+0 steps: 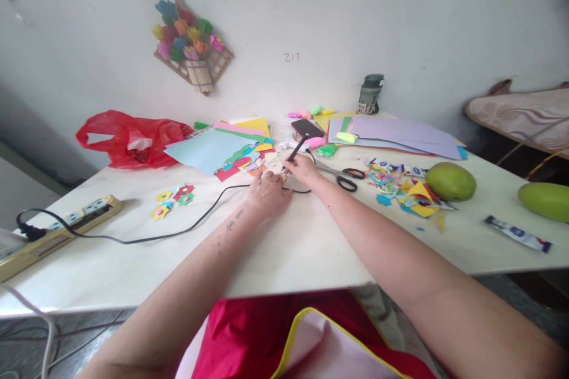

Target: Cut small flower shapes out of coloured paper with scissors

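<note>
My right hand (303, 169) is closed round a black pen (299, 148), its tip pointing down by my left fingers. Low on the white table, my left hand (268, 192) lies beside the pen tip with its fingers bent; a small pale piece shows at the fingertips, too small to make out. Cut paper shapes (244, 160) in several colours lie just beyond my left hand. To the left sit small paper flowers (183, 195). Black-handled scissors (347, 180) rest right of my right hand.
A black cable (178, 233) runs from a power strip (66, 235) to my hands. Coloured sheets (400, 133), a phone (306, 128) and a bottle (370, 95) stand behind. Paper scraps (400, 189), green fruit (450, 181) and a tube (518, 234) lie right; a red bag (133, 136) left.
</note>
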Demonstrator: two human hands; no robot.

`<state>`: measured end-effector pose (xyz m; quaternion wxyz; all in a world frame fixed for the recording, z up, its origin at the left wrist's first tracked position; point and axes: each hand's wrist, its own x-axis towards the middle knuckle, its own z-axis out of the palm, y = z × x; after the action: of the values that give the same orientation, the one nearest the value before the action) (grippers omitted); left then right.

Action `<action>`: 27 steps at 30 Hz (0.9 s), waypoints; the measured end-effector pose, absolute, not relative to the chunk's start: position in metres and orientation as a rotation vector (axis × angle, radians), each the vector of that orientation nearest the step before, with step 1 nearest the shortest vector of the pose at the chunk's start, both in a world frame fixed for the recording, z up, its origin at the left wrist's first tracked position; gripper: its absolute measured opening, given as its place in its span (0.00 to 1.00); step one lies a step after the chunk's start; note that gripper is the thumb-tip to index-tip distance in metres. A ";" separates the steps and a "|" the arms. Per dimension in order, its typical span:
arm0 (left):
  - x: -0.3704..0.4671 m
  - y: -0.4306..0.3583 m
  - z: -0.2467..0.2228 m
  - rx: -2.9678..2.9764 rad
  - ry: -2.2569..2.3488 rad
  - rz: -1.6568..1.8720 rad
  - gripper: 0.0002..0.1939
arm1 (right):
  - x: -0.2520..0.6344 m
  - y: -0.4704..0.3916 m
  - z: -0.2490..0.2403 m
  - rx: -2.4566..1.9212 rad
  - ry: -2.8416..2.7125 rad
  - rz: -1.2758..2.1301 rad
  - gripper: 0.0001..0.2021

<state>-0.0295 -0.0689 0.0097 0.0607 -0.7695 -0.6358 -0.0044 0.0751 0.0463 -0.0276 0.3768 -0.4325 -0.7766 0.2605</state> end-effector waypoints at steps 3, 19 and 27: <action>-0.029 -0.068 0.008 -2.322 -1.895 -0.007 0.23 | 0.075 0.043 -0.026 -1.137 -2.026 0.627 0.10; -0.026 -0.074 0.007 -2.251 -1.964 -0.052 0.27 | 0.073 0.050 -0.035 -1.058 -1.925 0.704 0.06; -0.023 -0.074 0.010 -2.258 -1.966 0.028 0.26 | 0.074 0.047 -0.032 -1.091 -1.962 0.671 0.06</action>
<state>-0.0234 -0.0740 0.0099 0.0739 -0.7521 -0.6548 0.0094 0.0736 0.0472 -0.0318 0.3886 -0.4292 -0.7714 0.2639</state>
